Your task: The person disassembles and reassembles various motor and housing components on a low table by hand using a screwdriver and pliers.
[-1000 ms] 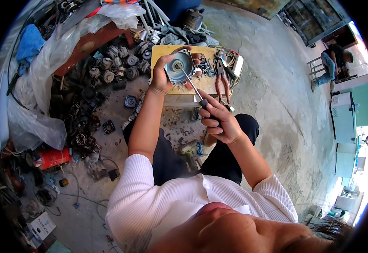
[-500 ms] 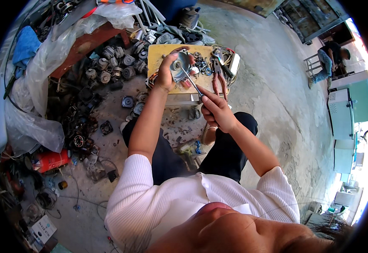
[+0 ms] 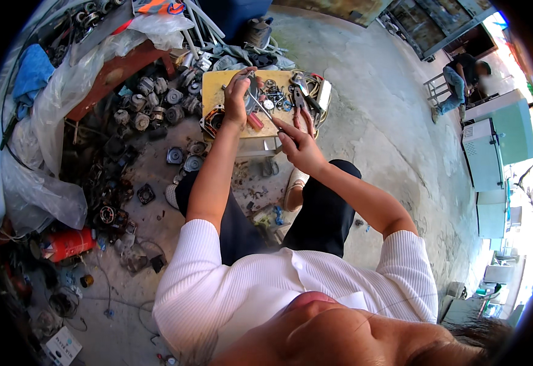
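Note:
My left hand [image 3: 237, 99] grips a round-dished metal housing [image 3: 252, 86], now seen nearly edge-on and partly hidden behind the fingers. My right hand [image 3: 298, 146] is closed around the screwdriver [image 3: 266, 108], its thin shaft angled up into the housing; whether the tip touches it I cannot tell. Beneath both is a yellow board [image 3: 214, 79] bearing small bolts and fittings [image 3: 277, 96], a red cylindrical item [image 3: 255, 121] and pliers with red handles [image 3: 303, 116]. At the board's left edge lies a dark-framed part [image 3: 212, 121].
Motor parts [image 3: 141, 121] heap left of the board, near plastic sheeting [image 3: 46, 152], a red bench [image 3: 101, 79] and a red cylinder [image 3: 71, 245]. Concrete floor [image 3: 388, 152] stretches right, where another person [image 3: 452, 88] is by a metal stool, near pale cabinets [image 3: 489, 152].
The housing has tilted from face-up to nearly edge-on, and both hands have shifted slightly left in the picture. My right forearm lies flatter. The board also appears farther left.

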Action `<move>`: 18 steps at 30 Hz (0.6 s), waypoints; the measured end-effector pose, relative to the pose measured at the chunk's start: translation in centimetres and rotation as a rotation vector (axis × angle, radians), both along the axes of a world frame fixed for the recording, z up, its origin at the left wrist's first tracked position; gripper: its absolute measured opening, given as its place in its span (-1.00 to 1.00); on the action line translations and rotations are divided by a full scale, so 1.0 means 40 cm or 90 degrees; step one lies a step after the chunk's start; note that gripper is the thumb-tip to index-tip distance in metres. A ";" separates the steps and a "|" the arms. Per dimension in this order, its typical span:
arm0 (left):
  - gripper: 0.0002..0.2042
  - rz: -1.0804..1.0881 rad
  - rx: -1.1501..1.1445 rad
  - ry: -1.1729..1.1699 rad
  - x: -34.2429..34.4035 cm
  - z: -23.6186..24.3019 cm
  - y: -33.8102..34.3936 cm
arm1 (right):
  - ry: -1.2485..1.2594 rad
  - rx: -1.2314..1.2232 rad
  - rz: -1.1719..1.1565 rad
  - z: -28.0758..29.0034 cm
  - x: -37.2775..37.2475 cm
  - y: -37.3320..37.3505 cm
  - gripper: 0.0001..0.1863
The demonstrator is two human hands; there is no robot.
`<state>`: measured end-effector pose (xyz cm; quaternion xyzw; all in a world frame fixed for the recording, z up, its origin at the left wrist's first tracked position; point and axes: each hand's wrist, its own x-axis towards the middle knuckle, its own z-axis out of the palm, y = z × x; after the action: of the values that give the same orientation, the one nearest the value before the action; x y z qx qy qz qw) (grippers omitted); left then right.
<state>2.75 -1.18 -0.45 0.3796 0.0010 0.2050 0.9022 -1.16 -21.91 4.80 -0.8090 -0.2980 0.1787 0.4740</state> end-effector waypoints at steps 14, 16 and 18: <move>-0.56 -0.148 -0.265 0.022 0.002 0.014 0.051 | -0.323 -0.191 0.090 0.070 0.087 -0.010 -0.53; -0.54 -0.207 -0.315 -0.018 -0.003 0.020 0.048 | -0.272 -0.144 0.078 0.089 0.079 -0.026 -0.56; -0.54 -0.222 -0.331 -0.019 -0.014 0.037 0.044 | -0.280 -0.087 0.059 0.090 0.067 -0.033 -0.62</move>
<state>2.20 0.58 1.03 0.1278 -0.0251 0.0454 0.9904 1.51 -23.24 8.38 -0.8441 -0.4185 0.0394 0.3329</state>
